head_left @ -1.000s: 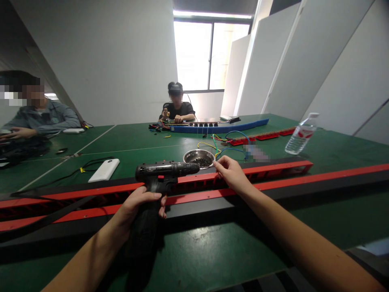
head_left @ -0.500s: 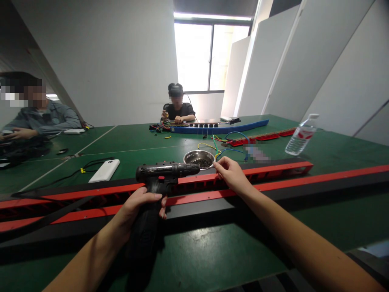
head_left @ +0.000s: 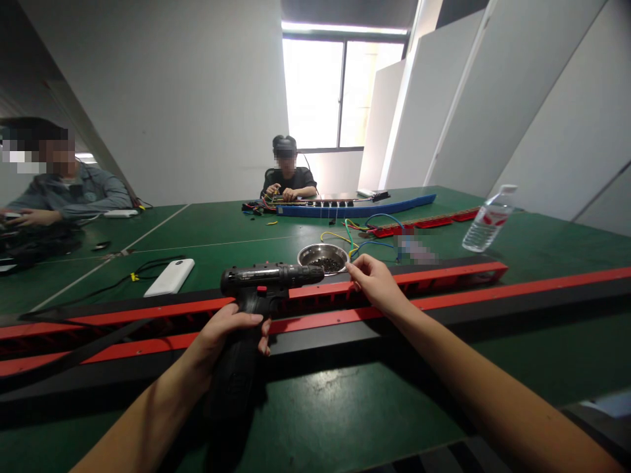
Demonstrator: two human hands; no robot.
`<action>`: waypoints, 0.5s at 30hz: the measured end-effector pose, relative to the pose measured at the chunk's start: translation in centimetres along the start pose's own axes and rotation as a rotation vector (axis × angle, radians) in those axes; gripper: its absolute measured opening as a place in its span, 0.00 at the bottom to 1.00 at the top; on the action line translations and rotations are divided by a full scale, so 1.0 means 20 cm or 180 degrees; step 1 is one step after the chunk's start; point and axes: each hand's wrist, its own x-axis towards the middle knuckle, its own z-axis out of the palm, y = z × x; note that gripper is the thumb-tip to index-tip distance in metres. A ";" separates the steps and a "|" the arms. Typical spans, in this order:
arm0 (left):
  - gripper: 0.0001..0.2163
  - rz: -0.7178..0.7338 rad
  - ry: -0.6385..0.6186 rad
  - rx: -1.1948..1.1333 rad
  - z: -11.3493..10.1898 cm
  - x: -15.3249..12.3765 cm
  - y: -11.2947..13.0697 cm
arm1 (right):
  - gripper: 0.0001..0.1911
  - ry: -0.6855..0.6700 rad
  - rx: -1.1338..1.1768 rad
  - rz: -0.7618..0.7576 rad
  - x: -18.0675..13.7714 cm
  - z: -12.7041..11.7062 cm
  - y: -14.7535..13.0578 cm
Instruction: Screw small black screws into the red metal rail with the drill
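Left hand [head_left: 231, 332]: wrapped around black cordless drill [head_left: 261, 282].
Right hand [head_left: 377, 282]: fingertips pinched together, contents unclear.
Surface: green table [head_left: 345, 407] beneath both.
Room: bright window [head_left: 340, 92] beyond drill.

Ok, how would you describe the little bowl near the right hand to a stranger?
Find the green table and the long red-and-black rail crossing it. Just behind the rail, between the nose of the drill and the right hand, sits a small round bowl. It alone is shiny metal, with dark bits inside.
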 end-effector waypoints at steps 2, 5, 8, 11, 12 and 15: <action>0.04 -0.0029 -0.0029 0.0002 0.00 0.00 0.00 | 0.20 0.0004 -0.0007 -0.0008 0.00 0.00 0.00; 0.04 -0.0054 0.0074 0.0006 -0.01 -0.01 -0.01 | 0.21 0.0005 -0.0016 -0.0016 0.00 0.00 0.00; 0.05 -0.0078 0.0144 -0.0003 0.00 -0.01 -0.01 | 0.21 0.0002 -0.0012 -0.0017 0.00 0.00 0.00; 0.03 -0.0103 0.0090 -0.0123 0.01 -0.02 0.00 | 0.21 -0.0005 -0.0013 -0.0018 0.00 0.00 -0.01; 0.03 -0.0104 0.0079 -0.0154 0.01 -0.02 0.00 | 0.21 -0.0008 -0.0018 -0.0016 -0.01 0.00 -0.01; 0.03 -0.0107 0.0087 -0.0135 0.02 -0.02 0.01 | 0.22 -0.0006 -0.0040 -0.0008 -0.01 0.00 -0.01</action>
